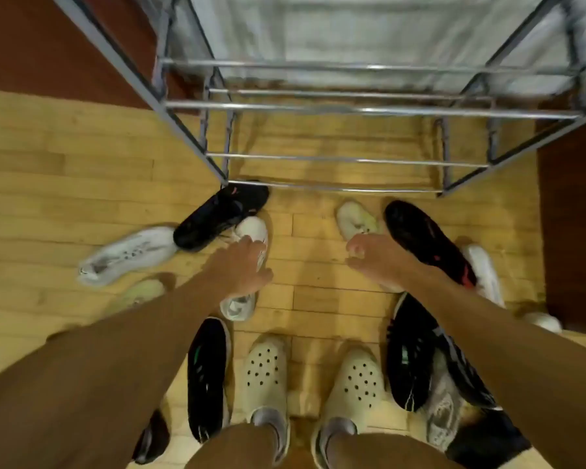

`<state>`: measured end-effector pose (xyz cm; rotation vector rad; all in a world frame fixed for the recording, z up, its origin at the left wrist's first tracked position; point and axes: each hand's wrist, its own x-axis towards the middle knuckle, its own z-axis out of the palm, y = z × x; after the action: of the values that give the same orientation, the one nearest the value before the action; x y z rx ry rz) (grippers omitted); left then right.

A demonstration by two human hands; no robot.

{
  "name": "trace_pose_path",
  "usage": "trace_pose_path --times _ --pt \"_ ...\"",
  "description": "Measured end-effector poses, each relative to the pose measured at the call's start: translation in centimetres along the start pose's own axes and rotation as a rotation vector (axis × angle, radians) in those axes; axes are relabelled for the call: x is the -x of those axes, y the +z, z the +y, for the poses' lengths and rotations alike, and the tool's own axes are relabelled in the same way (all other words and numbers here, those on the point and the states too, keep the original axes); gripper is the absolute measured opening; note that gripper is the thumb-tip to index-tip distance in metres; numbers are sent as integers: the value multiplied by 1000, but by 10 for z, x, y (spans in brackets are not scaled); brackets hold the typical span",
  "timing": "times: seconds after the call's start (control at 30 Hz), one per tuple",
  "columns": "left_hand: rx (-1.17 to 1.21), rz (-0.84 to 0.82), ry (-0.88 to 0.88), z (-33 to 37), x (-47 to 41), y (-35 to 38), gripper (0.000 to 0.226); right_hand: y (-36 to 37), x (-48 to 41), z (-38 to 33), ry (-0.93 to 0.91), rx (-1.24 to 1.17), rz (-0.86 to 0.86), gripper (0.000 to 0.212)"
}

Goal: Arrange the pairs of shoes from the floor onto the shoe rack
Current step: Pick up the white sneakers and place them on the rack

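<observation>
Nearest to you, under your forearms, your feet stand in a cream left clog (266, 370) and a cream right clog (361, 384) on the wooden floor (313, 299). A black sneaker with a green mark (206, 377) lies just under your left forearm, and its black twin (406, 363) lies under your right forearm, touching a grey sneaker (442, 411). Further out, your hands are apart, with bare floor between them. Your left hand (242, 267) is spread, fingers fairly straight, over the middle of a white sneaker (251, 228) whose toe and heel show on either side of it; you cannot tell whether the palm touches it. Your right hand (372, 260) has its fingers curled at the heel of a pale sneaker (354, 216), but blur hides whether it grips it. Just right of that hand lies a black and red sneaker (420, 235). Beyond your left fingertips a black shoe with a pink mark (222, 213) touches the white sneaker's toe, and left of it lies a white mesh sneaker (126, 257). Past both hands stands the shoe rack (352, 111), its metal rails bare.
</observation>
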<state>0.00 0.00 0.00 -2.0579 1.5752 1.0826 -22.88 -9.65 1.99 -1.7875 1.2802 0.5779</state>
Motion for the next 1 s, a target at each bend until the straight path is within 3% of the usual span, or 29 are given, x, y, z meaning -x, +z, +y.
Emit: trace_pose_path --times 0.3,0.43,0.6,0.87,1.0 --pt "183 60 -397 -74 -109 120 97 77 -149 -33 -188 433 -142 39" --pt "57 120 -437 -72 -118 137 109 76 -152 -45 -184 611 -186 40" --pt "202 221 -387 -71 -104 130 92 47 -118 -56 -169 783 -116 38" --pt "444 369 -135 -18 -41 44 93 15 0 -74 -179 667 32 39" --pt "607 477 49 19 5 -12 64 8 42 -66 -124 561 43 47"
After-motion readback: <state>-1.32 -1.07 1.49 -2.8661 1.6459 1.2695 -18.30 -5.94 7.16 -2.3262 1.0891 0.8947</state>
